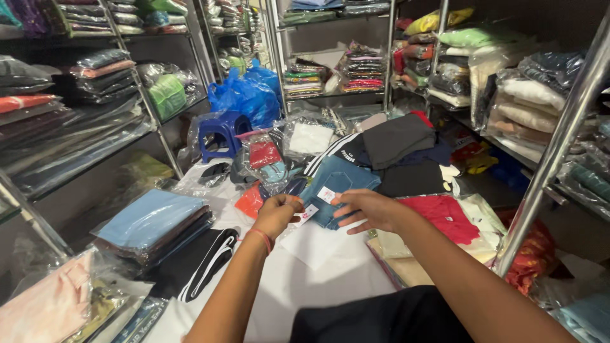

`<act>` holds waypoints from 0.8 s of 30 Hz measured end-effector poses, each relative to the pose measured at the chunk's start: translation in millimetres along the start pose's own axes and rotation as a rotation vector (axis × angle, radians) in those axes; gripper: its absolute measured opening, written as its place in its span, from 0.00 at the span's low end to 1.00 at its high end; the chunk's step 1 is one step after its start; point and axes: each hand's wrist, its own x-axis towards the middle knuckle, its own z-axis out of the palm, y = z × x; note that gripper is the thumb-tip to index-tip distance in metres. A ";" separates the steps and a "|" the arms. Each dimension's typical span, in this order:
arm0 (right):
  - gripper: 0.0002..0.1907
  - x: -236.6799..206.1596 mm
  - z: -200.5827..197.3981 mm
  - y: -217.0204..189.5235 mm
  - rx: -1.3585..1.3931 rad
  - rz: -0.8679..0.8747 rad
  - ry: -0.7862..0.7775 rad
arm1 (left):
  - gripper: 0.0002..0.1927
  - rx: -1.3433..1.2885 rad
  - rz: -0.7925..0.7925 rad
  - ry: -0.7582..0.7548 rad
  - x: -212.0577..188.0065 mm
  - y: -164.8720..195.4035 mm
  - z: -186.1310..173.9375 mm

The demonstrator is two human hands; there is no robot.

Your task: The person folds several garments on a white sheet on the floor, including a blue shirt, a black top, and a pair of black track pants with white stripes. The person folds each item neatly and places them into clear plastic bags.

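Note:
My left hand [277,214], with a red thread at the wrist, pinches a small white paper tag [307,214] at its fingertips. My right hand [366,208] lies flat with fingers spread on a folded pair of blue jeans [337,184], which carries a second white tag [326,194]. The jeans rest on a heap of folded clothes on the floor, with a red garment [445,217] just right of my right hand and a dark grey folded one [397,140] behind.
Metal shelves [565,127] packed with bagged folded clothes stand on both sides. A blue plastic stool [222,133] and blue plastic bags [244,95] sit at the back. A stack topped with a light blue bagged garment [152,219] lies to the left, beside black fabric with white stripes [197,263].

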 end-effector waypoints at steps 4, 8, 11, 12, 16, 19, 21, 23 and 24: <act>0.22 27.9 -12.8 7.6 -0.018 0.019 0.012 | 0.11 0.014 -0.025 -0.001 17.2 -1.9 16.1; 0.22 91.4 -35.2 7.3 0.024 0.026 -0.013 | 0.10 0.076 -0.159 0.028 88.2 -30.5 17.0; 0.23 166.4 -56.7 6.1 -0.007 0.066 0.006 | 0.09 0.000 -0.112 -0.001 175.6 -68.5 15.6; 0.23 196.8 -62.1 5.0 -0.013 0.081 0.008 | 0.09 -0.035 -0.078 -0.011 206.6 -82.2 14.4; 0.24 304.5 -80.7 9.0 0.075 0.095 0.052 | 0.11 -0.083 -0.061 -0.054 313.0 -128.6 7.8; 0.25 355.5 -90.4 19.1 0.181 0.066 0.002 | 0.11 -0.070 -0.053 -0.060 361.8 -143.3 -2.5; 0.25 379.7 -96.5 21.7 0.185 0.111 0.008 | 0.11 -0.080 -0.040 -0.054 386.3 -146.2 -10.6; 0.25 404.4 -105.0 15.8 0.177 0.129 0.023 | 0.12 -0.123 -0.058 -0.076 407.3 -143.2 -15.5; 0.25 414.2 -111.3 13.5 0.169 0.140 0.044 | 0.12 -0.146 -0.070 -0.093 417.4 -140.3 -15.8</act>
